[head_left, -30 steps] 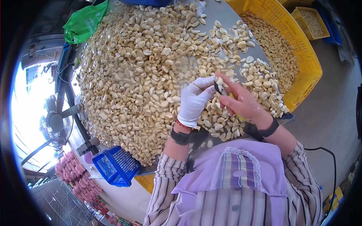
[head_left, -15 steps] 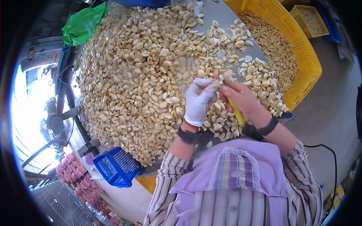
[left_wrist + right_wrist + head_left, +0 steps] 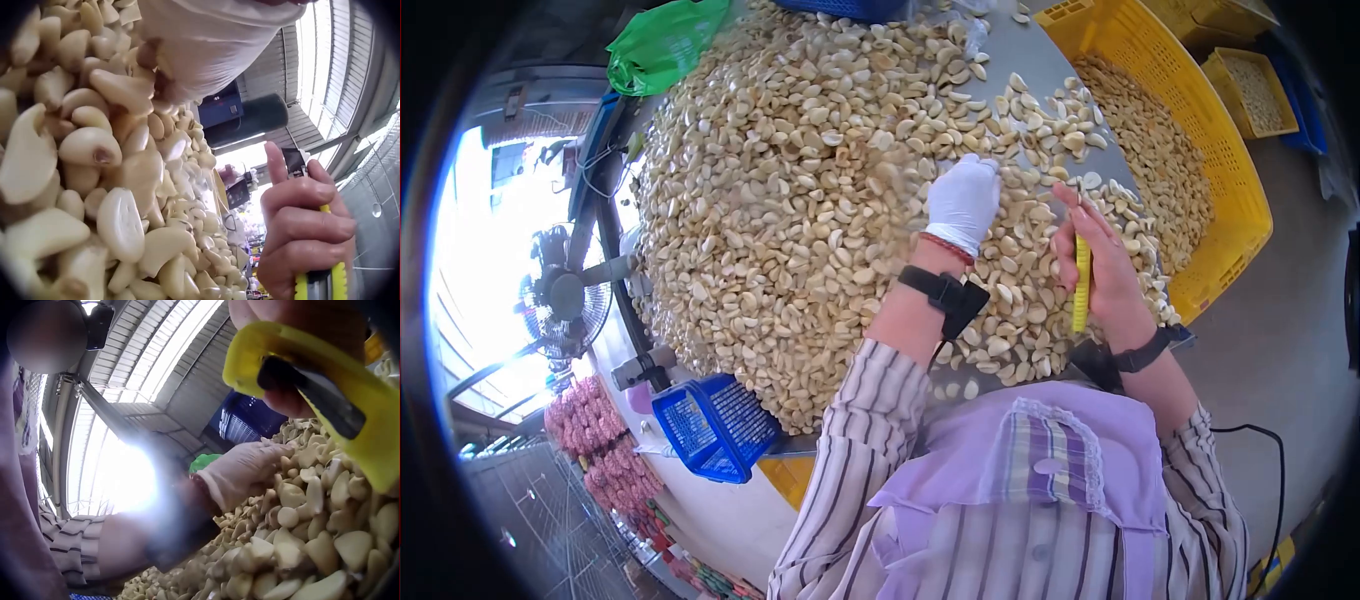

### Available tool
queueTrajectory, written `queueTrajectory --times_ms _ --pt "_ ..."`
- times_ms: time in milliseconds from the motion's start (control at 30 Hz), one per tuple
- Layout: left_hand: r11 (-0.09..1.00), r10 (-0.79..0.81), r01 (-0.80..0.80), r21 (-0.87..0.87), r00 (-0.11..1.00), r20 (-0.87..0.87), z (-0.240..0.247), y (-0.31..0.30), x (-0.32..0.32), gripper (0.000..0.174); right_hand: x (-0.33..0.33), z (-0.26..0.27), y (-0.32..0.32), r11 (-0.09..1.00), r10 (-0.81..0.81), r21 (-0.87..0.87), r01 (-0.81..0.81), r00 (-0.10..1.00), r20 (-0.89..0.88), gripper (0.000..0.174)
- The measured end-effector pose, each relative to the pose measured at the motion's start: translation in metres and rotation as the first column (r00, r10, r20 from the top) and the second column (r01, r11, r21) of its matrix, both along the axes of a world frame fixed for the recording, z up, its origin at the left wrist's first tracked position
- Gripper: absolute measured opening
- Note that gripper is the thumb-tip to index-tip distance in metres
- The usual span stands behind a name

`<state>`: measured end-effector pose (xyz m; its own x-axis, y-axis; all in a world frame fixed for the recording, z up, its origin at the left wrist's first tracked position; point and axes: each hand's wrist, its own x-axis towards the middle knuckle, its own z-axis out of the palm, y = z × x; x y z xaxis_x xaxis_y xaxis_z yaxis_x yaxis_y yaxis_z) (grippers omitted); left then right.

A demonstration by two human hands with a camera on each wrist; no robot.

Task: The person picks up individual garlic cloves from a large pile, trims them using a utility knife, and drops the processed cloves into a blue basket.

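Note:
Peeled, garlic-like cloves lie in a broad heap. The white-gloved left hand is over the heap, palm down. In the right wrist view that left hand stretches its fingers onto the cloves; what lies under the fingertips is hidden. To its right, the bare right hand grips a small knife by its yellow handle. The left wrist view shows the right hand's fingers curled round the handle, with a dark piece at the knife's upper end.
A yellow crate of smaller pieces stands right of the table. A blue basket sits at the near left edge, a green bag at the far left. Beyond the table's left side is a fan.
The hands, together before, are now apart. The left hand has moved forward over the heap; the right hand has moved right with the knife, whose handle now points toward the body. The head view has shifted slightly.

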<state>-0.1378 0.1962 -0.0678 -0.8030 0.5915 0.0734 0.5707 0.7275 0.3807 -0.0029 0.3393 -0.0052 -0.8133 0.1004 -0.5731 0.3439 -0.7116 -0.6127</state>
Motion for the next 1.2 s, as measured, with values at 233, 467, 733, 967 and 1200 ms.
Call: queueTrajectory --times_ms 233,467,733,967,1200 --pt "0.605 -0.217 -0.639 0.474 0.441 0.871 0.027 -0.035 0.018 0.02 0.006 -0.005 0.003 0.992 0.068 0.108 -0.057 0.993 -0.097 0.04" --pt "0.493 -0.277 -0.744 0.451 0.358 0.892 0.061 -0.049 0.051 0.028 0.004 0.01 -0.016 0.868 0.379 0.36 -0.341 0.925 -0.039 0.055" --pt "0.473 -0.357 -0.694 0.542 0.412 0.838 0.072 -0.045 0.071 0.013 0.004 0.011 -0.024 0.826 0.498 0.332 -0.455 0.865 -0.055 0.054" --pt "-0.087 -0.805 -0.945 0.316 0.254 0.537 0.048 -0.057 0.058 0.014 0.001 0.0 -0.021 0.929 0.336 0.158 -0.336 0.941 0.024 0.044" --pt "0.88 0.389 -0.409 0.243 0.913 0.124 0.011 -0.056 0.014 0.036 0.003 -0.005 -0.019 0.946 0.28 0.167 -0.279 0.96 0.015 0.05"
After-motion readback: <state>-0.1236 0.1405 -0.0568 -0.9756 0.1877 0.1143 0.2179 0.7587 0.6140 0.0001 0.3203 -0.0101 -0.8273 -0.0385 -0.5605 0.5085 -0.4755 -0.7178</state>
